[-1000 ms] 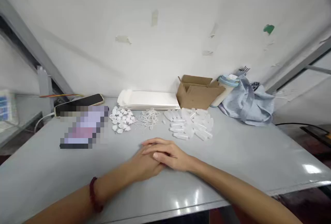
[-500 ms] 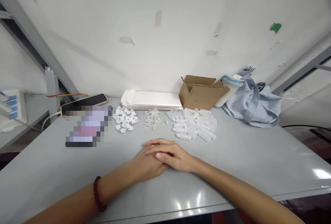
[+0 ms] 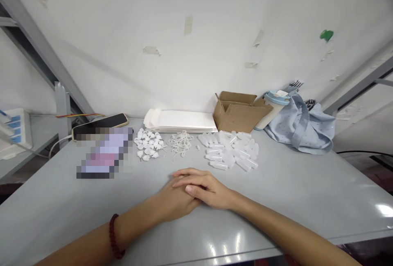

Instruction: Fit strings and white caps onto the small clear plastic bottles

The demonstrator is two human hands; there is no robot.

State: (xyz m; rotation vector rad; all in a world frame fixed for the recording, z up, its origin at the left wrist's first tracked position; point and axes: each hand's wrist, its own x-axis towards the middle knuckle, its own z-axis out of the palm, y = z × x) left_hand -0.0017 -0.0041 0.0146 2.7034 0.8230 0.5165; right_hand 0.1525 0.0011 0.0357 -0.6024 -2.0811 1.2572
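My right hand rests across the back of my left hand, its fingers extended and lying over it, the thumb apart. The fingers of my left hand are mostly hidden beneath. Both hands lie together near the front of the grey table. Beyond them, a heap of small translucent plastic tubes lies to the right. Thin white cords sit tangled in the middle, and small white curved plastic pieces are grouped to the left. Neither hand touches these piles.
Flat white cardboard boxes are stacked by the wall, beside an open brown box. A blue-lidded cup and a light blue cloth bag stand right. At left lie a phone and a pixelated device.
The whole view has shifted slightly, so everything appears a little lower. My hands stay laid together, and the piles look unchanged.
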